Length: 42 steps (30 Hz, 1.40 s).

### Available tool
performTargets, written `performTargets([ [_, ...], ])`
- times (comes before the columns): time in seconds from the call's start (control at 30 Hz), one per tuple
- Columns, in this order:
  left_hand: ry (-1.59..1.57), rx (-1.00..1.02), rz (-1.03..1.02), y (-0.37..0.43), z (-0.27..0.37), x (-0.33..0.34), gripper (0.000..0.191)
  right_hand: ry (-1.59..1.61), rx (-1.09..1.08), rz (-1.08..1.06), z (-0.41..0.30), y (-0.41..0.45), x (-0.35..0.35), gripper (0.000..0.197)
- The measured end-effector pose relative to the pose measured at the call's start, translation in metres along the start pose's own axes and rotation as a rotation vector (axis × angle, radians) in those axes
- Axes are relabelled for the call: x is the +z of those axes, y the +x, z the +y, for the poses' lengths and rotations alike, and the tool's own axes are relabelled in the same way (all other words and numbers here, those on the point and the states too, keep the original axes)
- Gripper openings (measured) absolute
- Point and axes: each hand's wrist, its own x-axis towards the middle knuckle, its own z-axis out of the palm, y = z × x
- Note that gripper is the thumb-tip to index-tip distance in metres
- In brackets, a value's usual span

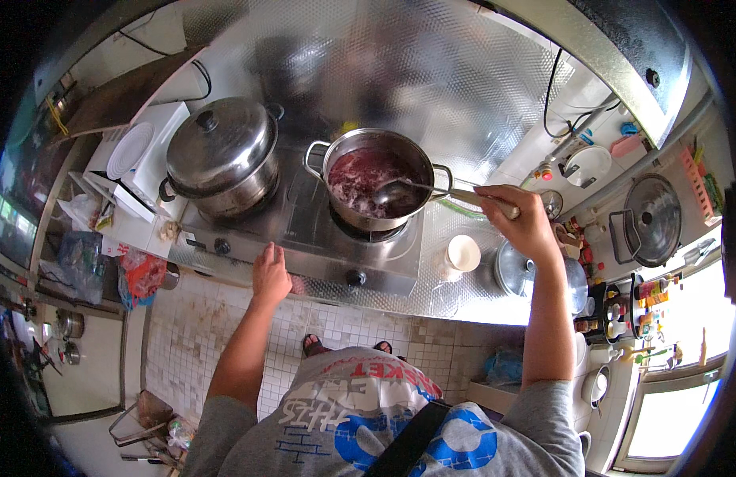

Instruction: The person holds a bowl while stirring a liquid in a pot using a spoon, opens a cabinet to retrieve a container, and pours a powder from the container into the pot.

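My right hand (517, 217) grips the handle of a metal ladle (397, 194), whose bowl dips into dark reddish liquid (362, 173). Pale foam streaks the surface of that liquid. It is held in a two-handled stainless steel pot (377, 223) on the right burner of a gas stove (302, 238). Nothing shows in my left hand (271, 275), which is at the stove's front edge with its fingers extended, close together. Whether it touches the metal cannot be made out. Left of the pot, a larger lidded steel pot (221, 155) covers the other burner.
A cream cup (463, 253) stands on the counter right of the stove, beside a glass lid (514, 268). Stove knobs (355, 278) face me. A white appliance (135, 161) is at the left. Condiment bottles (618, 310) crowd a rack at right. A range hood (648, 59) overhangs the upper right.
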Motion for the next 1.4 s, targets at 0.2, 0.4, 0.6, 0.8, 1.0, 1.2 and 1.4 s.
performTargets([
  [0.2, -0.292, 0.177, -0.002, -0.017, 0.11, 0.007, 0.032, -0.02, -0.012, -0.056, 0.005, 0.001, 0.039, 0.027],
  [0.4, -0.256, 0.254, -0.158, -0.018, 0.17, 0.026, 0.043, 0.026, -0.042, -0.051, 0.014, -0.001, 0.084, 0.026],
  [0.6, -0.217, 0.196, -0.184, -0.008, 0.183, 0.043, 0.043, 0.044, -0.121, -0.056, 0.026, -0.01, 0.131, 0.036],
  [0.8, -0.213, 0.179, -0.158, -0.007, 0.189, 0.043, 0.04, -0.06, -0.15, -0.04, 0.054, -0.007, 0.158, 0.043],
  [1.0, -0.19, 0.181, -0.091, -0.01, 0.186, 0.054, 0.041, -0.125, -0.059, 0.085, 0.065, 0.006, 0.159, 0.04],
  [1.2, -0.188, 0.165, -0.12, -0.009, 0.189, 0.053, 0.041, -0.144, -0.007, 0.119, 0.061, 0.007, 0.137, 0.034],
  [1.4, -0.246, 0.173, -0.159, -0.006, 0.187, 0.04, 0.041, -0.174, -0.002, 0.064, 0.028, 0.007, 0.091, 0.024],
])
